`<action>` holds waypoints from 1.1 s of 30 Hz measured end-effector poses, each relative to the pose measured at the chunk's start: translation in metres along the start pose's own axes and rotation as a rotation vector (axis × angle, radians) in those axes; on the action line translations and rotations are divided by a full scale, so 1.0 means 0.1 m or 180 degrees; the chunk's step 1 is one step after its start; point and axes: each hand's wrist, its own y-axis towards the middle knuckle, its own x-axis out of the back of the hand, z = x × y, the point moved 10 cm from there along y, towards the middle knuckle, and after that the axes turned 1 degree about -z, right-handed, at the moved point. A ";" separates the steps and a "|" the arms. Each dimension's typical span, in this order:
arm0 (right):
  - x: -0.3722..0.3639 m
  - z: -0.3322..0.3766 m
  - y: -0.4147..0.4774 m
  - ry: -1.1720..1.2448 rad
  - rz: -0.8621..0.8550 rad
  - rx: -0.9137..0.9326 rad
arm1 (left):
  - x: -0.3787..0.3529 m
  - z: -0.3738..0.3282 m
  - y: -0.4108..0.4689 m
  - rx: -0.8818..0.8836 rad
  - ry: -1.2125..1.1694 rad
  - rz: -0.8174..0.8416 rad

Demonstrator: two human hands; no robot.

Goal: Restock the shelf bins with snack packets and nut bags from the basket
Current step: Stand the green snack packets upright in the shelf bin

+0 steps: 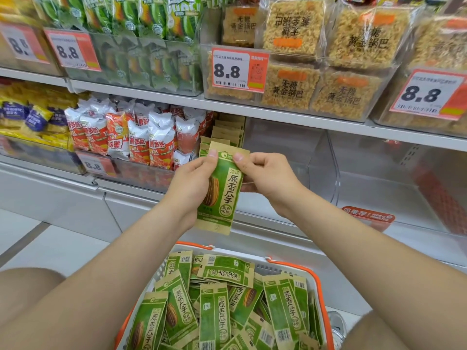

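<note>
Both hands (left [194, 180], right [267, 178]) pinch one green packet [225, 195] before the clear bin [326, 160], above the full basket [314, 286].

One left hand [192, 178], one right hand [268, 176], one held seed packet [223, 188] and one basket [313, 284]. The basket packets [214, 311] number over a dozen, too overlapped for exact count. Five price tags [238, 69] read 8.8
</note>
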 end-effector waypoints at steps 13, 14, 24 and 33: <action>0.07 0.11 0.11 -0.1203 -0.0279 0.0601 | 0.25 -0.12 0.14 -0.0210 0.0185 -0.0455; 0.13 0.14 0.13 -0.1288 -0.0467 0.0728 | 0.30 -0.11 0.15 -0.0193 0.0281 -0.0571; 0.19 0.31 0.26 -0.1254 -0.0818 0.1287 | 0.35 0.01 0.24 -0.0053 0.1485 -0.0681; -0.07 0.24 0.35 -0.2023 -0.0423 0.1331 | 0.32 0.06 0.32 -0.0046 0.2231 -0.0703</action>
